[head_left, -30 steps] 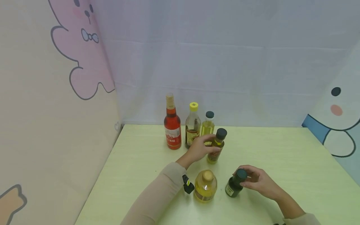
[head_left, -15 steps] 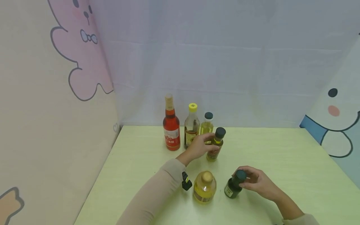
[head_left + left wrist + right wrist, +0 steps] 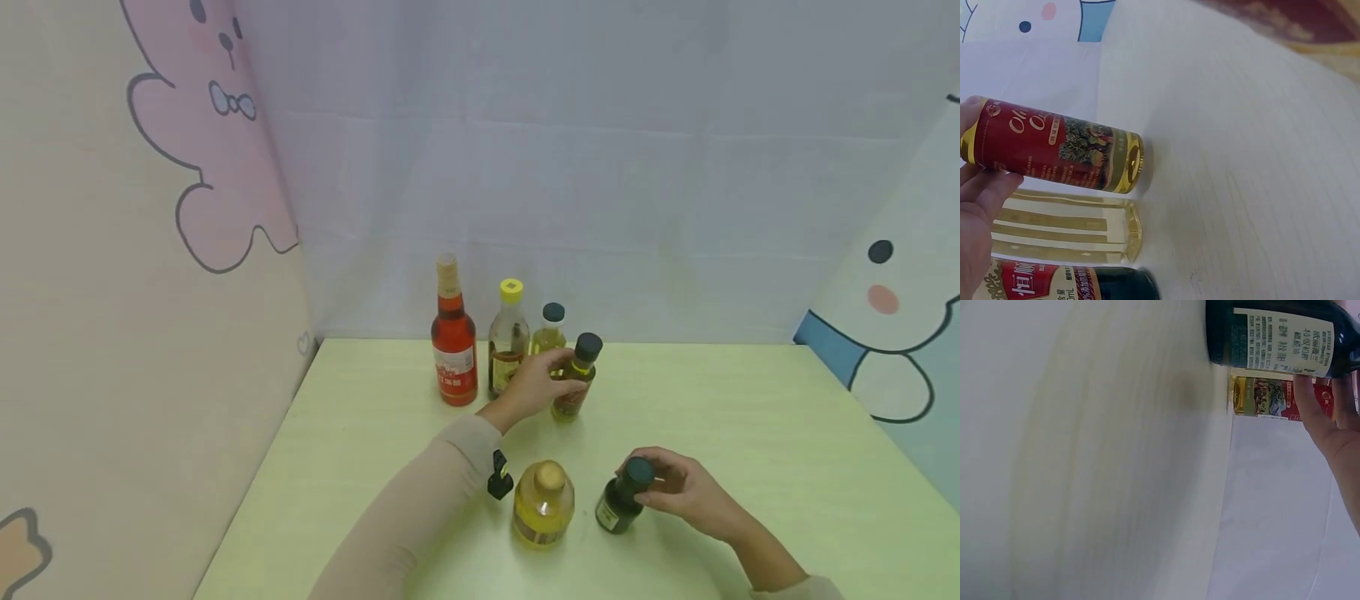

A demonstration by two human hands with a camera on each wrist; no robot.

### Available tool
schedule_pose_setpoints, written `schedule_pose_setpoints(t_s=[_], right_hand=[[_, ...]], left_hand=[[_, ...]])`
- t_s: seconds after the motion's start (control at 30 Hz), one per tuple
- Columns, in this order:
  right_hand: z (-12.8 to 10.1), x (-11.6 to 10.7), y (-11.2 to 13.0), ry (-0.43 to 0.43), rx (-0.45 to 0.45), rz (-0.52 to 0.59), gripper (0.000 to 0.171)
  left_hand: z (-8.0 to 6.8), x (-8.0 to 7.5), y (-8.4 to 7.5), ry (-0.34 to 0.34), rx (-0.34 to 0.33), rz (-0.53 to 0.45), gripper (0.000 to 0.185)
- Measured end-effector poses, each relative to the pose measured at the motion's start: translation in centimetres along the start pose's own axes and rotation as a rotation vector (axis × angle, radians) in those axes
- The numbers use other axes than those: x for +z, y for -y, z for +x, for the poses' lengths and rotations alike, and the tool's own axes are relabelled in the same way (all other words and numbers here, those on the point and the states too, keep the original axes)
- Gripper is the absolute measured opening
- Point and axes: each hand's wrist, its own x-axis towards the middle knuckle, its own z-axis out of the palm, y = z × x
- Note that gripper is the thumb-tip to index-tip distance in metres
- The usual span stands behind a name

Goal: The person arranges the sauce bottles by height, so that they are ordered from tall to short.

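In the head view my left hand (image 3: 532, 388) grips a small olive oil bottle (image 3: 573, 403) with a black cap. Its red label (image 3: 1047, 144) faces the left wrist camera, and its base is at or near the tabletop, slightly tilted. Just behind it stands a clear bottle of yellow oil (image 3: 548, 339), partly hidden by my left hand. My right hand (image 3: 686, 493) holds a dark green bottle (image 3: 618, 505) near its neck, at the front right. Its pale label (image 3: 1288, 340) shows in the right wrist view.
A red bottle (image 3: 453, 354) and a yellow-capped bottle of dark liquid (image 3: 507, 350) stand at the back of the pale table (image 3: 360, 417). A round, gold-capped bottle of yellow oil (image 3: 543, 508) stands between my forearms. A white cloth (image 3: 600, 167) hangs behind the table.
My left hand has moved the olive oil bottle slightly back, closer to the clear oil bottle. My right hand and the dark green bottle have stayed about where they were.
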Motion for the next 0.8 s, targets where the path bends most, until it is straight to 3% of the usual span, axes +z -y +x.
schedule_pose_setpoints(t_s=[0.33, 0.8], right_hand=[[0.0, 0.0, -0.1, 0.007, -0.005, -0.006, 0.035], [-0.1, 0.1, 0.0, -0.007, 0.021, -0.007, 0.035]], left_hand=[[0.9, 1.2, 0.5, 0.010, 0.060, 0.028, 0.048], [1.5, 1.9, -0.1, 0.040, -0.051, 0.112, 0.048]])
